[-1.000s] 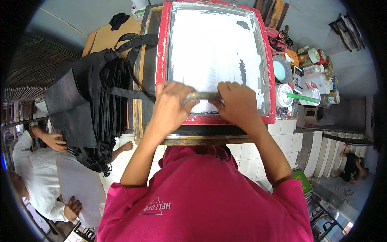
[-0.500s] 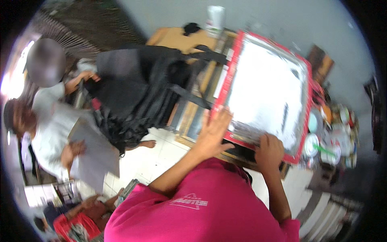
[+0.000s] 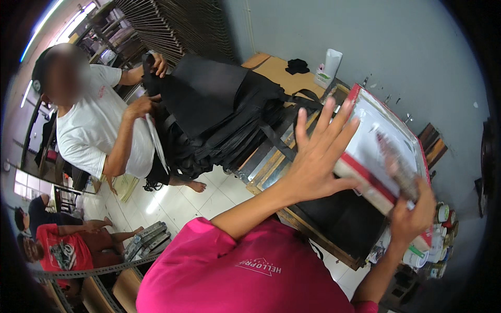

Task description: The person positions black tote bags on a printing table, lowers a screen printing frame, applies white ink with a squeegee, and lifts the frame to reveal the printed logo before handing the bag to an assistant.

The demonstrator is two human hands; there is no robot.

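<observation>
A screen-printing frame [image 3: 365, 180] with red taped edges is tilted up, its near edge raised off the board. Below it a black fabric piece [image 3: 339, 221] lies flat on the wood-edged board. My left hand [image 3: 321, 159], fingers spread, is over the frame's near left corner; whether it touches is unclear. My right hand [image 3: 412, 214] is closed on a squeegee [image 3: 396, 167], blurred by motion, at the frame's near right side. The white mesh [image 3: 368, 122] carries grey smears.
Black fabric bags [image 3: 224, 104] are piled left of the frame, where a co-worker [image 3: 112, 120] handles them. A white container [image 3: 331, 65] stands at the back. Several jars and tubs [image 3: 443, 229] sit at the right. Seated people [image 3: 68, 245] are at the lower left.
The frame's near edge has risen from flat, uncovering the black fabric. My left hand has lifted with fingers spread; my right hand has moved right with the squeegee. The co-worker's hands have shifted.
</observation>
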